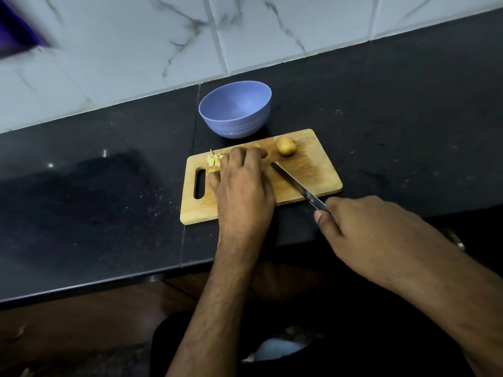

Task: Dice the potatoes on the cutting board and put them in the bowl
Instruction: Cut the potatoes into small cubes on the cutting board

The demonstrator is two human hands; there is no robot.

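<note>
A wooden cutting board [310, 172] with a handle slot lies on the black counter. A whole small potato [286, 145] sits near its far right corner. Pale diced potato pieces [215, 161] are piled at the board's far left. My left hand [242, 183] rests curled over those pieces and hides most of them; what it grips under the fingers I cannot tell. My right hand [362, 227] holds a knife [295, 183] by the handle, blade slanting over the board with its tip near the middle. A blue bowl [235, 110] stands empty just behind the board.
The black stone counter [95, 200] runs left and right, its front edge close to my body. A white marbled tile wall [163, 50] rises behind the bowl. A blurred purple object [16, 36] shows at the top left corner.
</note>
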